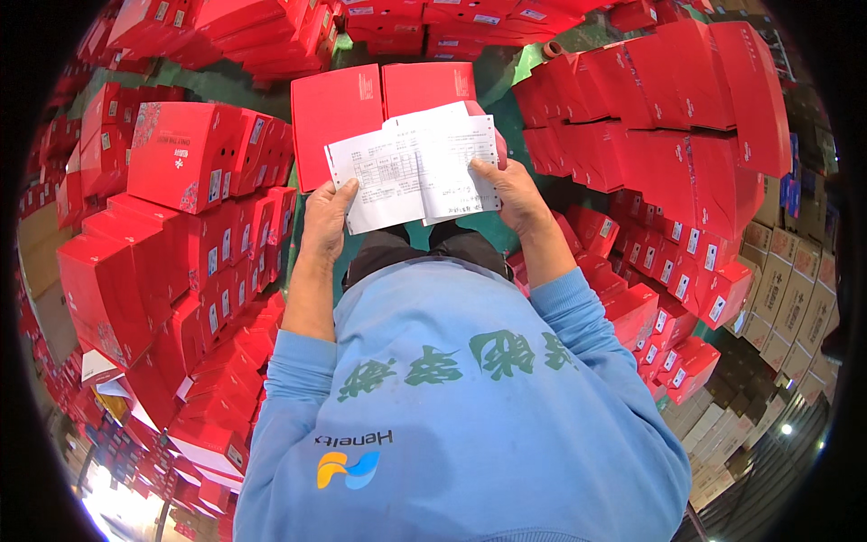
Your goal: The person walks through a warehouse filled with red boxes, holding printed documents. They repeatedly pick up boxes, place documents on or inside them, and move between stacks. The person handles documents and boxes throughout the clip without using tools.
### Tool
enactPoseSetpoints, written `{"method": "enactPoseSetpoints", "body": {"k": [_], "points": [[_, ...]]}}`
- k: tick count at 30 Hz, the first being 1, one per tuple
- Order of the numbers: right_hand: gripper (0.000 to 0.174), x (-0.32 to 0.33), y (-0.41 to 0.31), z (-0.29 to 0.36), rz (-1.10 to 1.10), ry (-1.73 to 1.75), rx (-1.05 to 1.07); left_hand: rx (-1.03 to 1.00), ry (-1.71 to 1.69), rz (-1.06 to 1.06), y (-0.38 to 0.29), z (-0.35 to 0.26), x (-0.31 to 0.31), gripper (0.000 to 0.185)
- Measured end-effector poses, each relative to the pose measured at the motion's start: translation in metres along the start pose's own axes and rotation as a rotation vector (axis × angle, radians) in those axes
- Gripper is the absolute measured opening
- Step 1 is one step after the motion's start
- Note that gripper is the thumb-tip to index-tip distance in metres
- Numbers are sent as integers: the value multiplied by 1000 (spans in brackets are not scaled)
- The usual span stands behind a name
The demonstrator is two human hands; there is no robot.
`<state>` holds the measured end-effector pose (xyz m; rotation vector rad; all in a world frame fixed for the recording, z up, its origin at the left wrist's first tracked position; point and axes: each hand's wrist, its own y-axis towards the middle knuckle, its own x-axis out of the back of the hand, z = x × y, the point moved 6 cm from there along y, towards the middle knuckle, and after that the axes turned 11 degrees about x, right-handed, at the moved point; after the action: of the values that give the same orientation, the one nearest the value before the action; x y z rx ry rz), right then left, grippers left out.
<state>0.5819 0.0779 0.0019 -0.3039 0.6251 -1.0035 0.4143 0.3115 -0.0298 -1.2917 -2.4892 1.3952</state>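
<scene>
My left hand (325,220) grips the left edge of white printed forms (389,196), its thumb on top. The forms have punched holes along their side edges, printed tables and some handwriting. My right hand (516,196) holds the right part of these papers, thumb resting over the print. A vertical crease or overlap runs down their middle; I cannot tell how many sheets there are. Another white sheet shows behind at the top, and something pinkish-red peeks out at the right edge. Just beyond the papers are two red cardboard boxes (335,125), side by side and partly covered.
Stacks of red shoebox-like cartons rise at the left (179,159) and right (677,88), with more at the far side (460,17). Brown cardboard cartons (789,291) stand at the far right. Green floor (504,112) shows between the stacks. A brown tape roll (552,49) sits near the right stack.
</scene>
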Motion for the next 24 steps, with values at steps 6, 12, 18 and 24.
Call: {"method": "enactPoseSetpoints", "body": {"k": [6, 12, 18, 24], "points": [[46, 5, -2, -3, -5, -14, -13, -32, 24, -21, -4, -5, 0, 26], [44, 8, -1, -9, -20, 9, -4, -37, 17, -12, -3, -3, 0, 25], [41, 6, -3, -9, -38, 10, -10, -36, 13, 20, 4, 4, 7, 25], [42, 9, -3, -11, -16, 15, -11, -34, 14, 14, -2, -3, 0, 25]]}}
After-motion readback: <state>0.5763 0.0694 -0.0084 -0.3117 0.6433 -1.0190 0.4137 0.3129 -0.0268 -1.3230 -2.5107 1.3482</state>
